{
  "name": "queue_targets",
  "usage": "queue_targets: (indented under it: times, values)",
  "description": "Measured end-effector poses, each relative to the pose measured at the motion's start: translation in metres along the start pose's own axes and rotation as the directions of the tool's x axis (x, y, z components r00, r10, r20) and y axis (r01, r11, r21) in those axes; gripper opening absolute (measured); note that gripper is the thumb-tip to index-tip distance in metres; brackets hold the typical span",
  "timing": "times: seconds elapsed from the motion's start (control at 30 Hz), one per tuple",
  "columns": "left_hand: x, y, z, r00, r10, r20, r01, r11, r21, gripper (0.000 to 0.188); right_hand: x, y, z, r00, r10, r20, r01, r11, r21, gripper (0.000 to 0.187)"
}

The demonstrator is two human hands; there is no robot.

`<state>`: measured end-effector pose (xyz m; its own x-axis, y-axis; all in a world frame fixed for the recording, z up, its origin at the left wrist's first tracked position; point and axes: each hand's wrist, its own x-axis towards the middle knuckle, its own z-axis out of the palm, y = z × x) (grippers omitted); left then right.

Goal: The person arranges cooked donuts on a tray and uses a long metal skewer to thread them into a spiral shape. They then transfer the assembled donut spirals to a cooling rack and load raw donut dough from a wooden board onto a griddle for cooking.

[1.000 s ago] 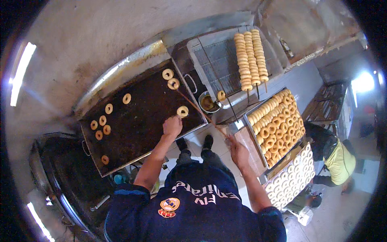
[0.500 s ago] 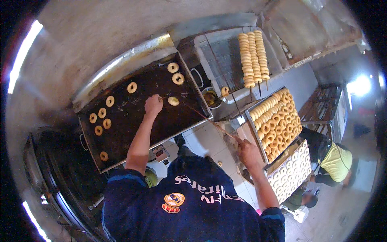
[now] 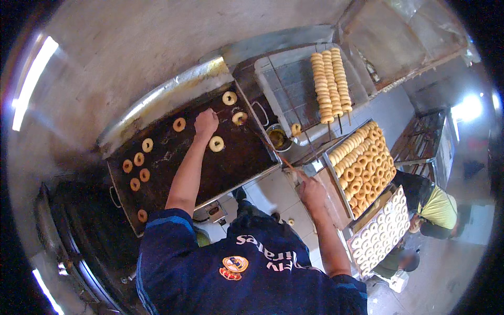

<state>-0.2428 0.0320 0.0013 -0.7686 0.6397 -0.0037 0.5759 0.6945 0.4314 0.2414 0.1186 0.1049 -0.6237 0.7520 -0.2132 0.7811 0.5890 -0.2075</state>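
A wide, dark frying vat (image 3: 184, 178) of oil holds several ring doughnuts, pale to golden. My left hand (image 3: 206, 123) is closed over the vat, with a thin stick's tip showing beside it. Just below that hand floats a pale doughnut (image 3: 216, 144). My right hand (image 3: 312, 193) grips a long, thin stick (image 3: 290, 167) that slants up-left over the vat's right rim. Its far end reaches toward a doughnut (image 3: 239, 118) near the right side, whose hole looks dark. Another pale doughnut (image 3: 229, 98) floats above that one.
Beyond the vat, a draining tray (image 3: 294, 100) bears doughnuts threaded on three rods (image 3: 331, 84). A small pot (image 3: 277, 137) stands beside it. To the right are a tray of fried doughnuts (image 3: 366, 168) and a tray of pale raw rings (image 3: 379, 231). Another person (image 3: 438, 210) is at far right.
My left hand has risen slightly, away from the pale doughnut, which now lies flat below it. The right-hand stick has shifted toward the doughnut at the vat's right. The whole view has shifted slightly.
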Motion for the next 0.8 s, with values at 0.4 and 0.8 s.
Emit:
queue_targets:
  times: [0.4, 0.8]
  values:
    - [0.041, 0.015, -0.006, 0.978, 0.169, 0.126, -0.15, 0.977, -0.15, 0.017, 0.022, -0.04, 0.056, 0.971, 0.223, 0.085, -0.232, 0.966, 0.113, 0.044]
    - [0.05, -0.076, -0.046, 0.975, 0.173, 0.142, -0.13, 0.953, -0.272, 0.024, 0.048, 0.006, 0.084, 0.999, -0.043, 0.001, 0.04, 0.922, 0.386, 0.036]
